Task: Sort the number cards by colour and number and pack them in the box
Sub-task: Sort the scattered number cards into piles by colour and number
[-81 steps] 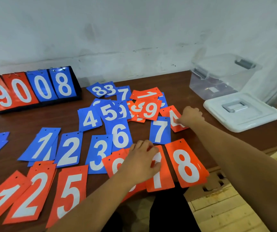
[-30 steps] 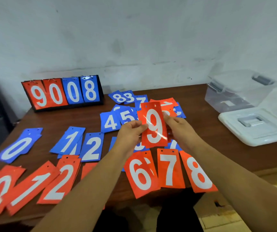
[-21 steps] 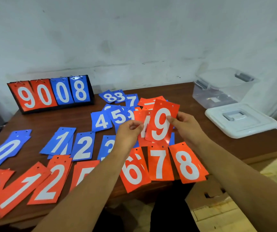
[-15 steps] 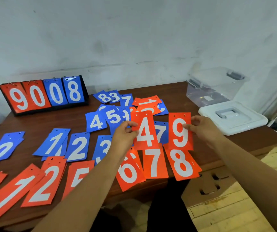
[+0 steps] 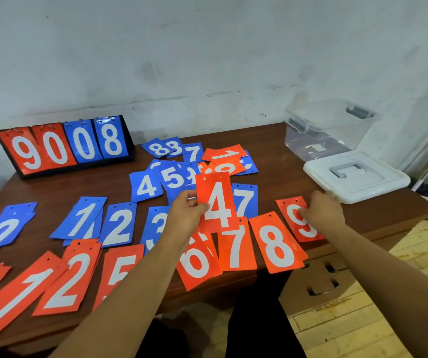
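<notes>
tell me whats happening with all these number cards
A person is sorting them on the table. The left hand holds up a red 4 card, while the right hand lays a red 9 card beside the red 8 card. The clear box holds no cards yet.

Brown wooden table [image 5: 272,140]: number cards [image 5: 120,224] spread from 9 to 3 o'clock; scoreboard stand [image 5: 65,147] at 10 o'clock; clear box [image 5: 329,133] and white lid [image 5: 356,175] at 2 o'clock.
</notes>
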A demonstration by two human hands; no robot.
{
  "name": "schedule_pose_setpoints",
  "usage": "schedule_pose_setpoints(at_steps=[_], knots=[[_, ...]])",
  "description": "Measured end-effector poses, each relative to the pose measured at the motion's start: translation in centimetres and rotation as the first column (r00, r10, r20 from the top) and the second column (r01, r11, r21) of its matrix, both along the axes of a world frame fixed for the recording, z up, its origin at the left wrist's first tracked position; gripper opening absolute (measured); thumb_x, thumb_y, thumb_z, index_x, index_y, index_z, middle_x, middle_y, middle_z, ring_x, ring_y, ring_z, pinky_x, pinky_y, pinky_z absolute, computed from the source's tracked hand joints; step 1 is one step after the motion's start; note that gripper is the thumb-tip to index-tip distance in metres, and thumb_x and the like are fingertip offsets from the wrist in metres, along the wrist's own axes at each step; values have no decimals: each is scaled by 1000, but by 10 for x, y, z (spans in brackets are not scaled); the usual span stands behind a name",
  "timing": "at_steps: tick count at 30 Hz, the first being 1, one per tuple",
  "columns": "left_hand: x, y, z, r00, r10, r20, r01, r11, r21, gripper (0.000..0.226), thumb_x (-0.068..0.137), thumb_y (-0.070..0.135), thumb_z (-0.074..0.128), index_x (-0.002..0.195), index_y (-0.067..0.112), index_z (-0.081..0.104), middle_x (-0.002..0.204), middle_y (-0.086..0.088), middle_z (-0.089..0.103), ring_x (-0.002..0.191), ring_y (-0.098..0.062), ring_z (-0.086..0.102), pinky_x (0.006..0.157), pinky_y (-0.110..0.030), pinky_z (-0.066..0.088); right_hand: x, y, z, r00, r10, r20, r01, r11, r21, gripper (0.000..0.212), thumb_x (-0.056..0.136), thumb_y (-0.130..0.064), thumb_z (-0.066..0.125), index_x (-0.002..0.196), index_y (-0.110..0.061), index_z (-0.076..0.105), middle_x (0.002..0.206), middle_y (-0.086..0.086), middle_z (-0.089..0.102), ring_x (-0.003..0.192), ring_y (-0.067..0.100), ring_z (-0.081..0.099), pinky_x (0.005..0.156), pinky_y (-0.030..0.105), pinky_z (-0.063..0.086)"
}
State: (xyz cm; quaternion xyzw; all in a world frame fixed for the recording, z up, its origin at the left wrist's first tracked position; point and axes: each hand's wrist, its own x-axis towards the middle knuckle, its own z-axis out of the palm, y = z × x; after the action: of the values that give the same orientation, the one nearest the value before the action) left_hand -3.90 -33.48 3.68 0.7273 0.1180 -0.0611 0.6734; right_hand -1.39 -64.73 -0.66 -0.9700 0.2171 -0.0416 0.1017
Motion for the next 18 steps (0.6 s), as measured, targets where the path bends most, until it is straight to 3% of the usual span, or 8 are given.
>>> schedule_pose_setpoints(at_steps=[2, 4, 8, 13, 16, 18], knots=[[0, 7, 0, 1000, -1, -3, 1, 1000, 11, 30, 93, 20, 68, 120, 21, 55, 113, -1, 71, 91, -21, 74, 79, -46, 61, 2, 17, 11, 994, 10, 110, -17, 998, 62, 31, 87, -28, 68, 109, -9, 57, 118, 15, 56, 103, 27, 56, 88, 39, 50], [-2, 14, 0, 1000, -2, -7, 2, 1000, 1, 28, 92, 21, 68, 117, 21, 56, 110, -1, 72, 86, -20, 75, 77, -46, 62, 4, 47, 29, 980, 92, 176, -139, 951, 277, 28, 92, -30, 62, 113, -11, 60, 113, 9, 61, 97, 19, 58, 81, 32, 48], [-9, 33, 2, 999, -52, -13, 53, 998, 27, 23, 91, 23, 70, 108, 24, 56, 107, 1, 73, 86, -20, 75, 77, -44, 62, -2, 128, 65, 924, 312, 223, -381, 684, 622, 31, 94, -44, 55, 105, -17, 65, 97, 0, 68, 86, 15, 63, 75, 30, 52], [-28, 67, 1, 999, -49, 1, 49, 999, 24, 26, 89, 18, 72, 110, 19, 57, 108, -1, 73, 91, -20, 74, 82, -45, 61, -3, 197, 72, 878, 430, 208, -439, 552, 709, 26, 90, -26, 67, 114, -19, 59, 102, -3, 61, 93, 12, 60, 71, 23, 52], [-40, 96, -2, 999, -21, 49, 19, 1000, 22, 23, 91, 12, 69, 112, 14, 60, 107, -2, 75, 98, -22, 73, 85, -43, 60, -4, 225, 71, 856, 466, 222, -458, 484, 745, 21, 87, -19, 71, 105, -16, 62, 90, 1, 65, 77, 13, 61, 63, 22, 45], [-50, 121, -3, 997, -7, 74, -1, 994, 108, 18, 92, 16, 68, 109, 17, 64, 103, -1, 75, 95, -19, 73, 84, -38, 60, -7, 243, 71, 847, 488, 211, -439, 421, 794, 15, 86, -14, 72, 98, -16, 63, 78, 2, 64, 65, 13, 59, 59, 24, 46]])
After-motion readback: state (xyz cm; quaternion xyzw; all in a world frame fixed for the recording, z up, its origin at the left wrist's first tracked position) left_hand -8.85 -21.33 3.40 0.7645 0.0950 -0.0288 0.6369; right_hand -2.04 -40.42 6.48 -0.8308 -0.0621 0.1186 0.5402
